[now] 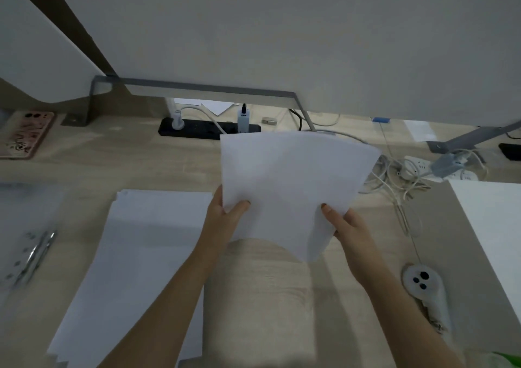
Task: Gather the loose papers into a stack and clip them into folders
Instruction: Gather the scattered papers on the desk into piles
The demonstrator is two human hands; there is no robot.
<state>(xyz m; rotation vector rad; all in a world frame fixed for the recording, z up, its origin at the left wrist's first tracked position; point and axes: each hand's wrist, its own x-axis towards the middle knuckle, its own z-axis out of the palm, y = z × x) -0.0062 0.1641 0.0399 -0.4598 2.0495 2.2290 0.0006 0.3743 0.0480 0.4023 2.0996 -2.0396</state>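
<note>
Closest in, two bare forearms [169, 297], rising to the grip. Far left of the grip, a clear folder [33, 249] with metal clip, flat on the desk [141, 156]. Just left of the grip, a stack of white paper [135, 269]. At the grip: left hand [225, 215] pinching the lower left edge of a fanned sheaf of sheets [293, 181], thumb on top; right hand [344, 226] pinching the lower right edge likewise, above the desk. Right of the grip, tangled white cables [394, 176].

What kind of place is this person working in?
Probably an office workstation: a wooden desk backed by a grey partition screen, a black power strip, and a paper stack beside the sheets that the left hand and right hand hold.
</note>
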